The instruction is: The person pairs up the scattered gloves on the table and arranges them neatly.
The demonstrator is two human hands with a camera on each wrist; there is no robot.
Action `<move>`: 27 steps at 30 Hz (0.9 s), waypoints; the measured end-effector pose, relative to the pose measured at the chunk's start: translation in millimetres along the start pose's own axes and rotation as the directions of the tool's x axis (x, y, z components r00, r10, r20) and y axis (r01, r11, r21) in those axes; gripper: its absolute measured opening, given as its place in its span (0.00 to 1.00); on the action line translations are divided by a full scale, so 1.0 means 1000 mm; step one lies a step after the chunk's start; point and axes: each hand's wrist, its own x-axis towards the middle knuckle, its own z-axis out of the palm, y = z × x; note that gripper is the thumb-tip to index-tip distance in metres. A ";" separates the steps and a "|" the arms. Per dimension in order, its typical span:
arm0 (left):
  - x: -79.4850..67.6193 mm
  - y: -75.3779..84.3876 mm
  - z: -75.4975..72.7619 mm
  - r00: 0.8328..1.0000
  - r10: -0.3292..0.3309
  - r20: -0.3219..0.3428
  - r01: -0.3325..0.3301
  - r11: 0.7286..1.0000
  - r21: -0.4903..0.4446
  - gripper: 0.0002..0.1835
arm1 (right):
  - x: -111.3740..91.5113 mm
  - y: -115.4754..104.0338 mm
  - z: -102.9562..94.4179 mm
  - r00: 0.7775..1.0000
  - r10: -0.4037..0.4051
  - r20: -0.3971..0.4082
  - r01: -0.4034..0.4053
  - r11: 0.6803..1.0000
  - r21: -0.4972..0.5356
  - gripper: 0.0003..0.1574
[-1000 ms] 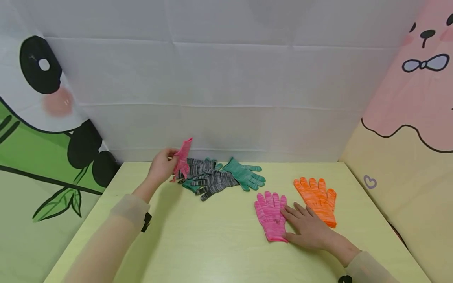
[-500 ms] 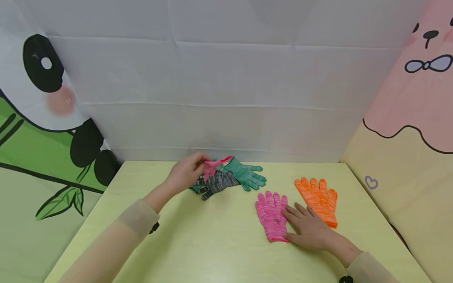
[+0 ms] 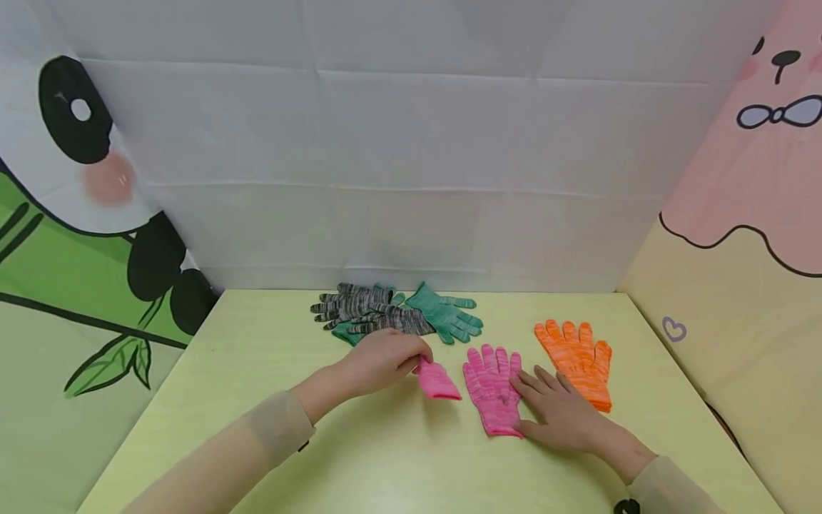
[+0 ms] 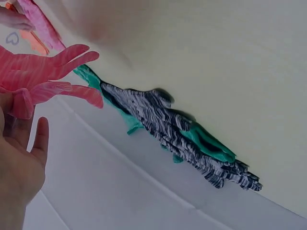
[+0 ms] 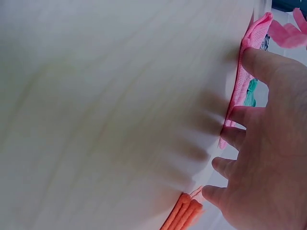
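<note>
My left hand (image 3: 385, 360) pinches a pink knit glove (image 3: 439, 380) and holds it over the table, cuff toward the right. In the left wrist view the fingers of this held glove (image 4: 72, 60) dangle loose. Flat on the table lies a second pink glove (image 3: 491, 396), fingers pointing away. My right hand (image 3: 559, 410), fingers spread, touches its right edge with fingertips and thumb. The right wrist view shows the thumb and some fingertips at that flat glove (image 5: 247, 57).
An orange glove (image 3: 581, 364) lies right of the flat pink one. At the back, black-and-grey striped gloves (image 3: 349, 303) overlap green gloves (image 3: 443, 314) in a pile. A white cloth (image 3: 411, 178) hangs behind the table (image 3: 359, 457).
My left hand has carried the pink glove from the back left, past the striped and green pile, rightward and nearer. The right hand stays in place at the flat pink glove.
</note>
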 end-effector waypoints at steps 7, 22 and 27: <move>-0.014 0.010 0.015 0.992 0.060 0.108 -0.059 0.998 -0.021 0.10 | 0.000 0.000 0.001 1.000 -0.008 -0.012 0.008 1.000 -0.010 0.49; -0.047 0.012 0.030 0.949 0.180 0.260 -0.189 0.982 0.010 0.15 | 0.000 0.002 0.003 1.000 -0.006 -0.019 0.006 1.000 -0.012 0.50; -0.055 0.010 0.033 0.933 0.192 0.306 -0.214 0.976 0.038 0.14 | 0.001 0.002 0.004 1.000 -0.004 -0.024 0.003 1.000 -0.019 0.50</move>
